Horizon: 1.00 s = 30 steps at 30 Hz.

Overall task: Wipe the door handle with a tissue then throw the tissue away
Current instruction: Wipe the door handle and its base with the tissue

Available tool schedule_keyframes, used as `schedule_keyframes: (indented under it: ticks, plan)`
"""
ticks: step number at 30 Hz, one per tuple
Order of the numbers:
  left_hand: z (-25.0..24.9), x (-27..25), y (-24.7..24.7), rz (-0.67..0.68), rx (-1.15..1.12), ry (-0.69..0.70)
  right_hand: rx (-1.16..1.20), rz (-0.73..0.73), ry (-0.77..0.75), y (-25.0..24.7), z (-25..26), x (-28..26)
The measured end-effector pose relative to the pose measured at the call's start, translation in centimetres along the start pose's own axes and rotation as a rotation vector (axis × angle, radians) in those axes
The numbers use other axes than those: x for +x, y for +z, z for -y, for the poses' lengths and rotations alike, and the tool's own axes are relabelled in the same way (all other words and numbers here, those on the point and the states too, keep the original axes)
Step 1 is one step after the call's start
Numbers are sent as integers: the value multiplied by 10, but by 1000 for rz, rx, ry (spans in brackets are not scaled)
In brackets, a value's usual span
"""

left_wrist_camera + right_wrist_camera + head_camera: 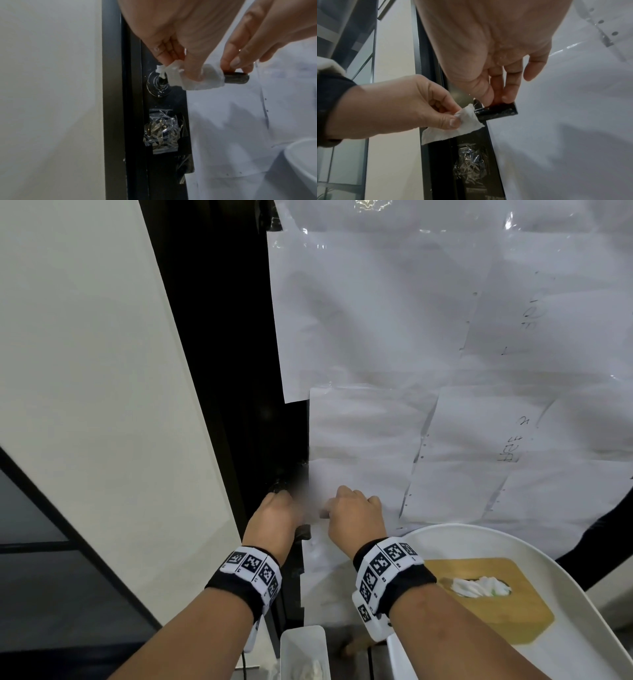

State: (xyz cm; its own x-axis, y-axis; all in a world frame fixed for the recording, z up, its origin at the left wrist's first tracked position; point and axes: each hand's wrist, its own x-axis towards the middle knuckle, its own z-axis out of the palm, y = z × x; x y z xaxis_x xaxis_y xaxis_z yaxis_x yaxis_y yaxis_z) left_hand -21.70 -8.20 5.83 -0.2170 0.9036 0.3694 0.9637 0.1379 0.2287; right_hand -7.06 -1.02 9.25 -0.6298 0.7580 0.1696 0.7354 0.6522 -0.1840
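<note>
A black lever door handle sticks out from the dark door edge, its round base plate to the left. My left hand pinches a white tissue wrapped round the handle's inner part. My right hand pinches the handle's free end from above with thumb and fingers. In the head view both hands cover the handle, and a blur hides the tissue.
White paper sheets cover the door. A wooden tissue box sits on a white round table at the lower right. A small white bin holding crumpled tissue stands below my hands. A taped-over lock is under the handle.
</note>
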Motion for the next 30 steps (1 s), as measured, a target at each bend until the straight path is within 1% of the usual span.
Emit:
schedule_keyframes:
  ticks: [2,4,8,10,13,15,17,19,24,26,30]
  plan:
    - [4,3,1,24,53,4,2,0,-2,1,-1,1]
    - [5,3,3,-22,65,31,1,-3,0,2,-2,2]
    - [5,-3,4,-119,-79,9,-1,-1,3,3,-2,3]
    - [6,-8,6,-187,-223,-58,1,-3,-1,4,-2,3]
    - [5,-20,4,-285,-404,-215,15,-2,4,4,-3,4]
    - [5,-25,-1,-334,-445,-308,21,4,8,4,-2,5]
    - [7,-28,-5,-364,-436,-340,26,1,12,5,-2,6]
    - [9,-28,-6,-337,-414,-316,28,-1,14,5,-2,6]
    - [6,-18,3,-186,-325,-231,36,15,18,3,-2,4]
    - [7,-13,4,-180,-336,-222,40,18,14,3,-2,4]
    - [8,-7,3,-189,-377,-251,43,16,13,3,-2,4]
